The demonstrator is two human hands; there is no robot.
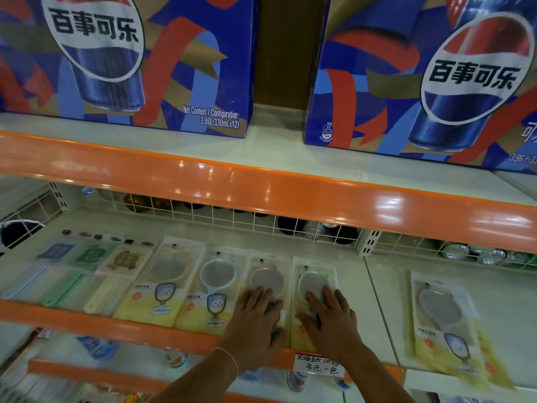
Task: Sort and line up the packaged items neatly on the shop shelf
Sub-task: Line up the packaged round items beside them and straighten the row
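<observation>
Packaged hand mirrors lie flat in a row on the middle shelf point(357, 289). My left hand point(257, 318) rests flat with straight fingers on the pink-rimmed mirror pack point(266, 271). Beside it, my right hand point(331, 315) presses flat on the green-rimmed mirror pack point(312, 276). To the left lie a white-rimmed pack point(216, 277) and a cream-rimmed pack point(168, 271). One more mirror pack point(447, 318) lies apart and slanted on the right section of the shelf.
Flat blue, green and beige packs point(87, 257) lie at the shelf's left. A white wire grid point(247, 222) backs the shelf, with cans behind it. Large blue cola cartons point(130, 59) stand on the upper shelf. A handwritten price tag point(318, 366) hangs on the orange edge.
</observation>
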